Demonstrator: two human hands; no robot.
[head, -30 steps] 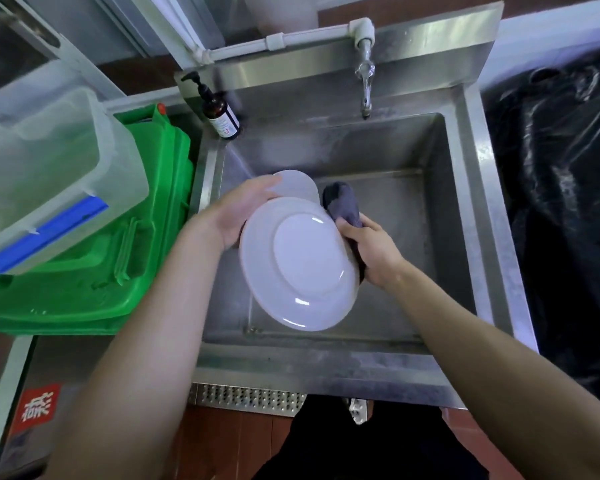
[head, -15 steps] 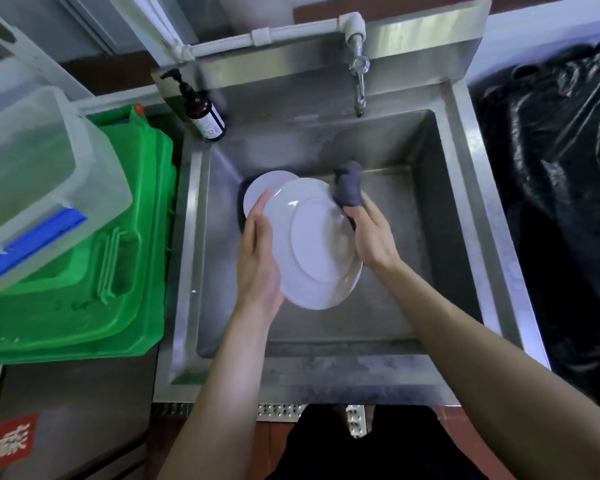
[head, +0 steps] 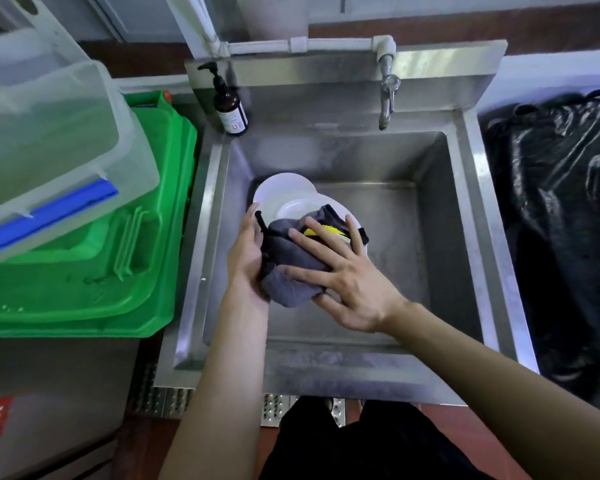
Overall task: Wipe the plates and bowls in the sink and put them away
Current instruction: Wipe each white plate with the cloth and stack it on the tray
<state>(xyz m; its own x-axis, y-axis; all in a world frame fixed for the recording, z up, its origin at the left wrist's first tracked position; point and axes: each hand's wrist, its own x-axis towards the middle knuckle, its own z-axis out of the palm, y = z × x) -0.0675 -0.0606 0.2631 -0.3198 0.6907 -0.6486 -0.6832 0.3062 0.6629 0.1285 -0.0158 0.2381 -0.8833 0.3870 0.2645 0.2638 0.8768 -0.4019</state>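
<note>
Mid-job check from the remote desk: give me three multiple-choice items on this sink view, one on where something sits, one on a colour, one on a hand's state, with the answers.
1. Where does the pump bottle stand?
A. on the back left corner of the sink
B. under the tap
C. on the green bin lid

2. What colour is the cloth on the plate?
A. white
B. red
C. grey, with some yellow showing

3. What is the right hand doing?
A. turning the tap
B. pressing the cloth with spread fingers
C. hanging idle outside the sink

Answers:
1 A, the bottle stands on the rim at the back left corner.
2 C, grey fabric, with a yellow patch between the fingers.
3 B, the fingers lie straight and spread on the cloth, while the left hand supports the plate's edge.
</note>
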